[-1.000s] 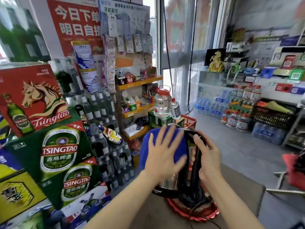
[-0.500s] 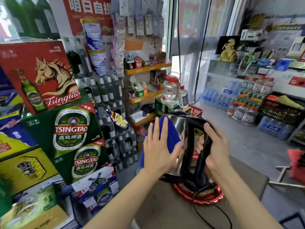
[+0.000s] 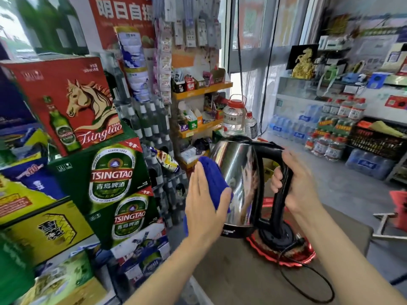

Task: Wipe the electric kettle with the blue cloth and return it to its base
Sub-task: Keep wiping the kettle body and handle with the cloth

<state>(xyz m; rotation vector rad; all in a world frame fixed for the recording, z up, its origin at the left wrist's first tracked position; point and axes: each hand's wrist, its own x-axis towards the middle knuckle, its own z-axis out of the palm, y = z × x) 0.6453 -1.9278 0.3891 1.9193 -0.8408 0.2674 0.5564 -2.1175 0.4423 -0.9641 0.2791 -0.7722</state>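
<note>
Head view: right hand (image 3: 295, 183) grips shiny steel kettle (image 3: 235, 183) by its handle, lid closed, contents hidden; left hand (image 3: 203, 205), fingers together, presses blue cloth (image 3: 214, 177) against it

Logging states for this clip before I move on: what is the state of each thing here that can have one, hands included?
Electric kettle: lid shut, lifted off its base, tilted.
Blue cloth: bunched, pressed against the kettle's side.
Base: bare, on the red tray, cord attached.
Left hand: fingers straight, pressing the cloth.
Right hand: curled round the black handle.
</note>
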